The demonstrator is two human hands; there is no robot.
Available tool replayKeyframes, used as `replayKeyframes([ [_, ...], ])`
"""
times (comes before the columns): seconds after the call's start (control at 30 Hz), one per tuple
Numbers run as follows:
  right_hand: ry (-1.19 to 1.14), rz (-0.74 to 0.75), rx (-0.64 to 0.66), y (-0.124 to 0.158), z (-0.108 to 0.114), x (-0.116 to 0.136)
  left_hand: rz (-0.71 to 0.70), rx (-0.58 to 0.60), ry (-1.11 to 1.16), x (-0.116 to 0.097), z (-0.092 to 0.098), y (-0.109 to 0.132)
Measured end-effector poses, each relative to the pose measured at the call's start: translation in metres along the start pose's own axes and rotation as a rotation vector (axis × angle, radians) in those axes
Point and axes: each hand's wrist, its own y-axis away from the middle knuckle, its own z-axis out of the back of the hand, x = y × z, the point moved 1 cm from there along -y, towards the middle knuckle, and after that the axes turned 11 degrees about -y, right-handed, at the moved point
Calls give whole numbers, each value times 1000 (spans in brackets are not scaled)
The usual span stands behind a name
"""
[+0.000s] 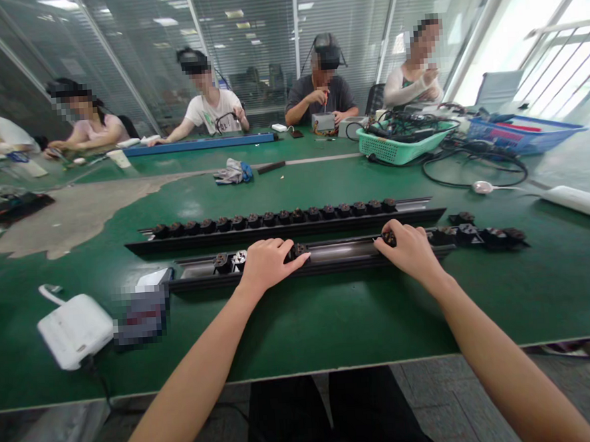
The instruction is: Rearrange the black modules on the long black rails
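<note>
A long black metal rail (347,250) with a shiny grey channel lies across the table in front of me. My left hand (268,266) rests over its middle-left part, fingers curled over the far side and thumb beside a small black socket module (301,249). Part of what it covers is hidden. Left of that hand, another socket module (221,263) and one with a whitish top (239,260) sit in the channel. Toward the rail's right end, my right hand (410,248) pinches a black round socket module (389,238) at the channel.
Behind lies a second rail (286,232) filled with a row of modules. Loose modules (496,237) lie at right. A white adapter (76,331) and dark pouch (143,313) are at left. Beyond are gloves (233,172), a green basket (395,149), a blue basket (524,137) and several people.
</note>
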Motion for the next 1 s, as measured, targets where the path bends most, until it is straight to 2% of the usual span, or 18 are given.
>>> replayKeyframes([
  [0.57,10,-126,33,-1,4,-2,9,12,12,0,1,0],
  [1.0,81,-108,28,-1,0,-5,11,12,19,0,1,0],
])
